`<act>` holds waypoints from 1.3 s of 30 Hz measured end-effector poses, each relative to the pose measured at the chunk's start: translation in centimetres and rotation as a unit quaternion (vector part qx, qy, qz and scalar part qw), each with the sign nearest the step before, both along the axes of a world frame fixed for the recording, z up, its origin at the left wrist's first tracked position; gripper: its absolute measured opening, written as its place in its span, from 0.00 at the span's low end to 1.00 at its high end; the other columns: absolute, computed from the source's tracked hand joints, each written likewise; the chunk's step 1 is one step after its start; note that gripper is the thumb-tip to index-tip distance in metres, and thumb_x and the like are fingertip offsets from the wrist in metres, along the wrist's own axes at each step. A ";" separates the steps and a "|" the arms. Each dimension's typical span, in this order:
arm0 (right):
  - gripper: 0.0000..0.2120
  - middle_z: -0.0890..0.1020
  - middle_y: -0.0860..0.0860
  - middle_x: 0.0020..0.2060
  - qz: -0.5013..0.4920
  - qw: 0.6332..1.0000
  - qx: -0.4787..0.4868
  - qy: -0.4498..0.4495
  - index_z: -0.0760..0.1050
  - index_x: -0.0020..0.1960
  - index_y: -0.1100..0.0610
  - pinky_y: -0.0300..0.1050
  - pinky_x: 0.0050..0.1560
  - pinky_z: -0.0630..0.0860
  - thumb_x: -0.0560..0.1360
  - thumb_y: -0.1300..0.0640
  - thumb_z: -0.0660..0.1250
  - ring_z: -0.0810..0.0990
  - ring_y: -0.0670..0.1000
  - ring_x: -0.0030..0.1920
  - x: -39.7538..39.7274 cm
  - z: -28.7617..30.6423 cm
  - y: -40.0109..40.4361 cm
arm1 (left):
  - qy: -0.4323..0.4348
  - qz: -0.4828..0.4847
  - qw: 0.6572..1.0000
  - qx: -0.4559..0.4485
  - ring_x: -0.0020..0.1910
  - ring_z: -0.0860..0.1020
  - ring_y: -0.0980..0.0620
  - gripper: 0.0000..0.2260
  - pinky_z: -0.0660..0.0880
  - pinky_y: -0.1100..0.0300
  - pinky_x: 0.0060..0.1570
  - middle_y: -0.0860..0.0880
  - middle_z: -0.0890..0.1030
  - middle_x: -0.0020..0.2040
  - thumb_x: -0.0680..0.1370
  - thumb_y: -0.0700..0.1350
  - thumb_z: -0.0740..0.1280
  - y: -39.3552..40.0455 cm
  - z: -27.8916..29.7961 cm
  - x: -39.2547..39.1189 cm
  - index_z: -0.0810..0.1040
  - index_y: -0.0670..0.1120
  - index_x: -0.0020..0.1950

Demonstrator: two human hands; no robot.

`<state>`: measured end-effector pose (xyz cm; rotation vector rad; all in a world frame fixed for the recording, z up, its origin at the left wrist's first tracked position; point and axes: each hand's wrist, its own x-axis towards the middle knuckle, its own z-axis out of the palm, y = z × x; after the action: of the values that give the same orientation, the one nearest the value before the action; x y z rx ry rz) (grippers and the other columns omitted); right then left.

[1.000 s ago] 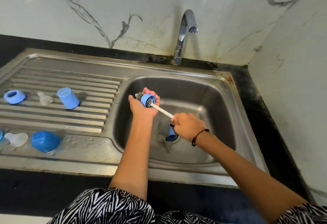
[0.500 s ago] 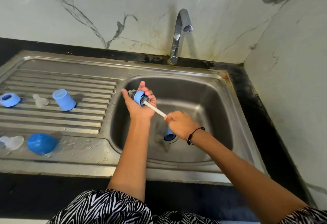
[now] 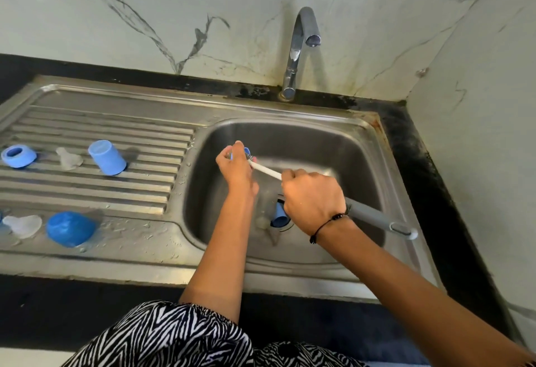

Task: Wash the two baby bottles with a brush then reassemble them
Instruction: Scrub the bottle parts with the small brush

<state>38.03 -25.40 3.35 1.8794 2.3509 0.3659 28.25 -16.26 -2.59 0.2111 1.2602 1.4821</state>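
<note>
Though partly hidden — ring [image 3: 246, 151] in left hand [image 3: 236, 168]

Steel draining board [image 3: 95, 192], ribbed, bearing ring [image 3: 18, 156], two clear teats [image 3: 68, 158], upturned blue cap [image 3: 106, 157], rounded blue cap [image 3: 70, 229].

Both hands and the brush [image 3: 265, 169] fill the middle of the sink basin [image 3: 362, 163]; its right part stays free. The tap [image 3: 298, 47] stands behind. On the drainboard [image 3: 87, 192], a cup [image 3: 106, 158], ring [image 3: 18, 156] and cap [image 3: 70, 229] block the left.
</note>
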 end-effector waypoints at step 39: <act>0.18 0.76 0.50 0.23 0.025 0.998 0.045 -0.041 0.77 0.28 0.57 0.37 0.25 0.65 0.64 0.65 0.50 0.76 0.51 0.24 -1.2 0.0 0.1 | -0.077 0.009 0.993 -0.090 0.30 0.68 0.51 0.12 0.73 0.59 0.31 0.45 0.69 0.34 0.77 0.37 0.63 0.6 -3.3 0.5 0.66 0.41 0.36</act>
<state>36.84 -25.29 3.38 1.8085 2.3687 0.5510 28.73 -15.70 -5.88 -0.0343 1.2639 1.3632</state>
